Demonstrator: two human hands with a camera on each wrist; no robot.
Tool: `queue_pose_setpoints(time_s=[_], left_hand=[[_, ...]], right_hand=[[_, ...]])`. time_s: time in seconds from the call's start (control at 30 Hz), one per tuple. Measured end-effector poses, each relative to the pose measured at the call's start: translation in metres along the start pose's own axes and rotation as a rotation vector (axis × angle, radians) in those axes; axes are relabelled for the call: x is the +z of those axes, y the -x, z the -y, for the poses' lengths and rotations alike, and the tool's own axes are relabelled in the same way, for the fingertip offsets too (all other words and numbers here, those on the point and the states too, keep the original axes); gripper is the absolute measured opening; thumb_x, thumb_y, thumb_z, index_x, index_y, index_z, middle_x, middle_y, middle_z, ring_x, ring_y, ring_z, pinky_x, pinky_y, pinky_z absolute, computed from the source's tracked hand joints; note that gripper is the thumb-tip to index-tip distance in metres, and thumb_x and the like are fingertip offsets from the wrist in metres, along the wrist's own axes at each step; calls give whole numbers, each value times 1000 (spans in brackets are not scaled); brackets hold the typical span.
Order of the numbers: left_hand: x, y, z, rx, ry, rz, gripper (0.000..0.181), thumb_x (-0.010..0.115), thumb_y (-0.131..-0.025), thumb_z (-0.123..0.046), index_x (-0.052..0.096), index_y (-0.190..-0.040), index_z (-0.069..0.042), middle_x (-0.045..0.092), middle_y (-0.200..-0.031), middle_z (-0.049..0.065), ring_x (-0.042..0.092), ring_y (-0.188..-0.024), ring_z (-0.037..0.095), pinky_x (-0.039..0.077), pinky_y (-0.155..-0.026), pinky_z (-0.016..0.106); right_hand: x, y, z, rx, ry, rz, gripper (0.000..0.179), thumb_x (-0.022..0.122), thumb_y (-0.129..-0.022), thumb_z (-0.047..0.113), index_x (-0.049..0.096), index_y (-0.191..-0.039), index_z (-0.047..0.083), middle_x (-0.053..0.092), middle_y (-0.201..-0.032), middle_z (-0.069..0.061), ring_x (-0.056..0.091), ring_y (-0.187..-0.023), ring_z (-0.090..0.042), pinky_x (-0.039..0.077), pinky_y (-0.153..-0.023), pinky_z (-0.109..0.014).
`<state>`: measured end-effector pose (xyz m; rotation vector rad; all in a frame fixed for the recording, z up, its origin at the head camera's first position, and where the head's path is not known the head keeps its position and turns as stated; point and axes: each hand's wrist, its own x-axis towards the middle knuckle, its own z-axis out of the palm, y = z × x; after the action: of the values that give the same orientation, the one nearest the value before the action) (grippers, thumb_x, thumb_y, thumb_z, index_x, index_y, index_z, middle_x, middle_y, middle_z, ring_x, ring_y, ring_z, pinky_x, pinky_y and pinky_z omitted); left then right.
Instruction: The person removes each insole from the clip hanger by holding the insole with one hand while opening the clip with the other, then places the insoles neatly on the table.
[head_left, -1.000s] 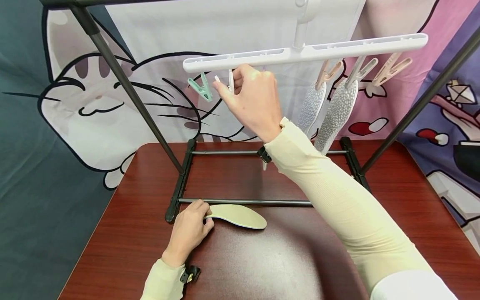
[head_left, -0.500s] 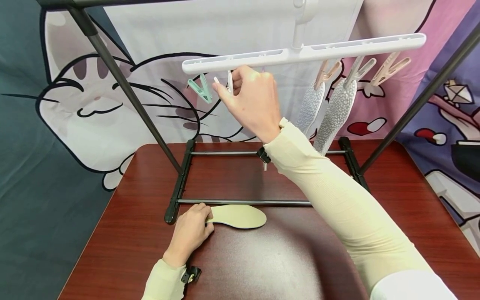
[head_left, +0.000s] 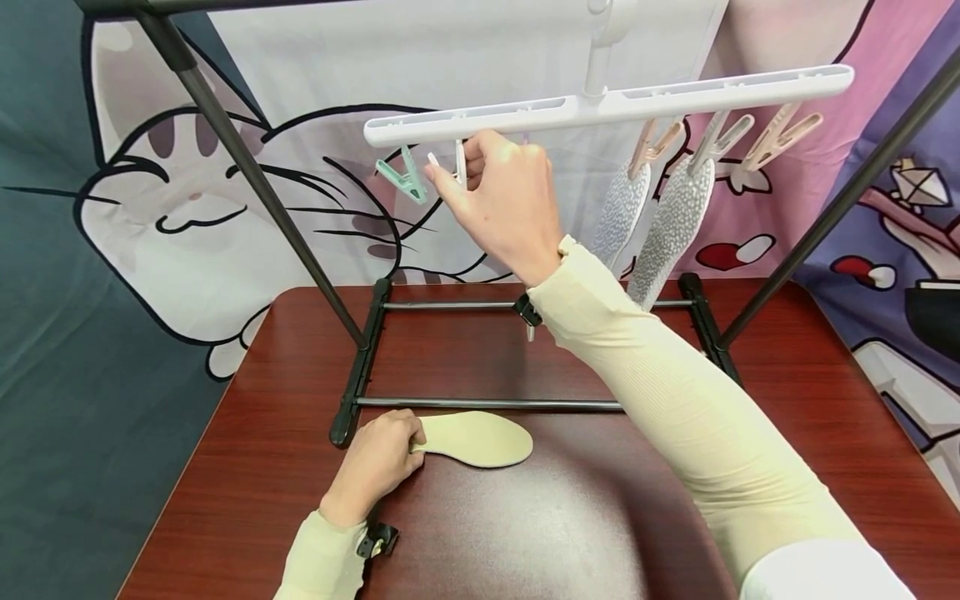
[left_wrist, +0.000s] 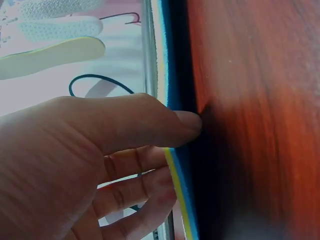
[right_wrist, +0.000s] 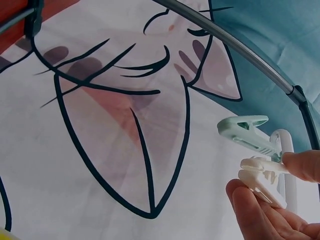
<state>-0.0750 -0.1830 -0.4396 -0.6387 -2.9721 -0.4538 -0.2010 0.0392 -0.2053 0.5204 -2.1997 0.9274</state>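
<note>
My left hand (head_left: pixel 378 458) grips one end of a cream shoe insole (head_left: pixel 480 439) low over the front of the table. In the left wrist view the thumb lies on the insole's blue underside (left_wrist: pixel 177 120), the other fingers behind it. Up at the white hanger bar (head_left: pixel 480 123), my right hand (head_left: pixel 510 200) pinches a white clothespin (right_wrist: pixel 260 182) between thumb and fingers. A mint-green clothespin (head_left: pixel 405 177) hangs just left of it. Two speckled insoles (head_left: pixel 675 229) hang from clothespins on the bar's right half. Another cream insole (left_wrist: pixel 55 52) hangs too, mostly hidden behind my right arm in the head view.
A dark metal rack frame (head_left: pixel 360 367) stands on the reddish-brown table (head_left: pixel 300 483), its low crossbar (head_left: pixel 495 405) just beyond the held insole. A bare beige clothespin (head_left: pixel 783 137) hangs at the bar's right end. A printed cloth (head_left: pixel 187 275) covers the back.
My left hand has tilted the insole so more of its cream face shows and its near edge sits lower. My right hand stays at the white clothespin.
</note>
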Motion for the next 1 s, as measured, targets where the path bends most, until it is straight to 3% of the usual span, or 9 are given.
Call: queue_pose_setpoints(time_s=[0.57,0.87,1.0], left_hand=[[-6,-1,2,-27,0,52,15,89,-74,-23,75,-80,-20,64,-81,-10,64,-74,11,54,-65,34],[-5,-7,-1,-13,26,-34,9,82,-81,-23,74,-80,-22,59,-77,-12,57,-68,6,49,-61,29],[-4,-11,-4,-24,49,-56,7,81,-83,-23,75,-82,-21,62,-79,-10,59,-71,8,49,-60,30]], right_hand=[[-3,-1,3,-21,-4,40,31,73,-91,32,73,-93,1,77,-85,-8,72,-73,-13,51,-79,-32],[-8,-1,7,-21,2,40,31,73,-91,33,73,-89,2,77,-85,-9,73,-71,-13,53,-73,-31],[-12,0,9,-11,-1,41,33,73,-91,31,74,-96,-2,77,-88,-11,74,-73,-15,56,-72,-30]])
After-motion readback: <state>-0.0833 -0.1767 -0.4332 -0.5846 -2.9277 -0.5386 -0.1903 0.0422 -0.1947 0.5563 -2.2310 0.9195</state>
